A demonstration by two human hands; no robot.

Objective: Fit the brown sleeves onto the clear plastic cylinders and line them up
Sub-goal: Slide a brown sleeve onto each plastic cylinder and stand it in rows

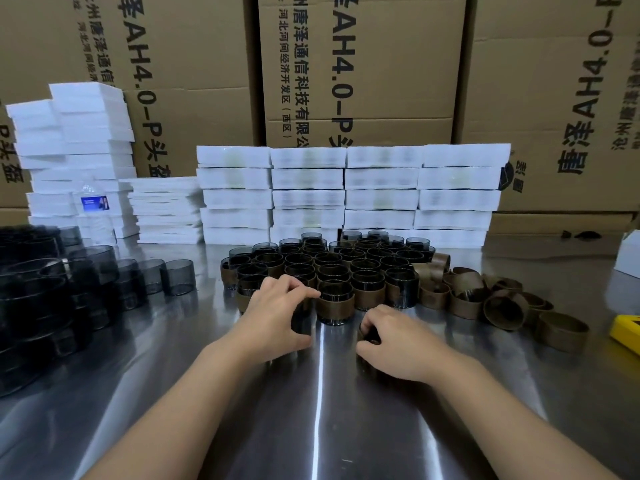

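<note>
Several sleeved cylinders (335, 271) stand packed in rows on the steel table (322, 410), each a dark clear cylinder with a brown band. My left hand (277, 317) curls round a cylinder (302, 322) at the near left of the group, mostly hidden by my fingers. My right hand (391, 341) grips a brown-sleeved piece (369, 336) just in front of the rows, largely covered by the hand. Loose brown sleeves (502, 303) lie in a heap at the right. Bare smoky cylinders (104, 275) are stacked at the left.
White foam boxes (346, 192) are stacked behind the rows, with taller stacks (76, 154) and a water bottle (95, 206) at the back left. Cardboard cartons (360, 64) form the back wall. A yellow object (627, 332) lies at the right edge.
</note>
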